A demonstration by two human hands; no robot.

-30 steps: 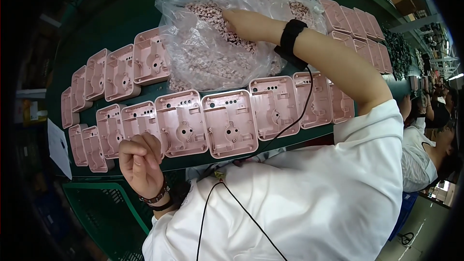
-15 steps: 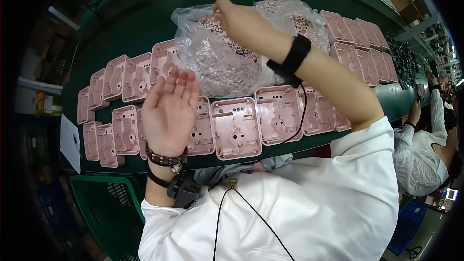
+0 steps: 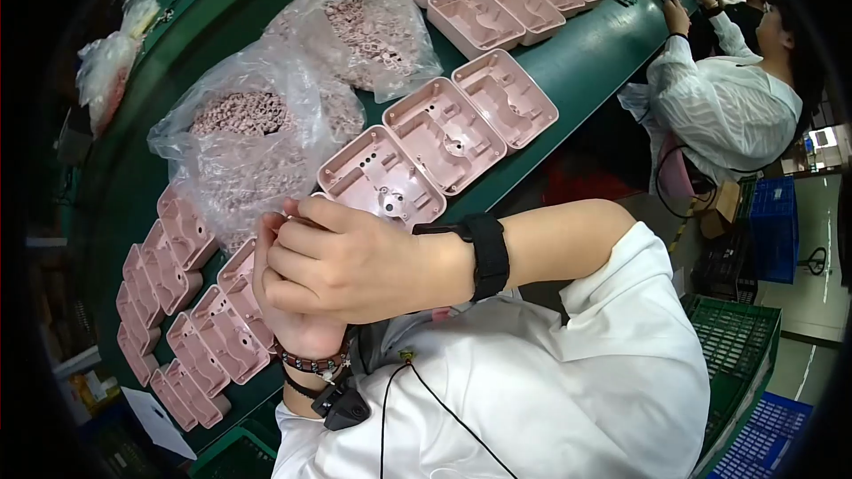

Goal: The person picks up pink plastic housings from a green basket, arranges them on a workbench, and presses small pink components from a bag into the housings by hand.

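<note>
By pink housings (image 3: pixel 383 179), overlapping hands (image 3: pixel 342 268), white sheet (image 3: pixel 158 423)

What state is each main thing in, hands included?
Left hand, mostly covered; grip unclear
Right hand, curled over the left; grip hidden
Nearer plastic bag, open, pink parts showing
Farther plastic bag, open, pink parts showing
Pink housings, open side up, in rows
Black wristband, fastened

Right hand (image 3: pixel 359 266), its fingers (image 3: pixel 297 259) bent over the left hand (image 3: pixel 306 333); two clear bags (image 3: pixel 253 168) of small pink parts (image 3: pixel 235 113), beyond the fingers; open pink housings (image 3: pixel 444 137), both sides of the fingers, on a green desk (image 3: pixel 586 62); co-worker (image 3: pixel 728 106), far right of the fingers.
</note>
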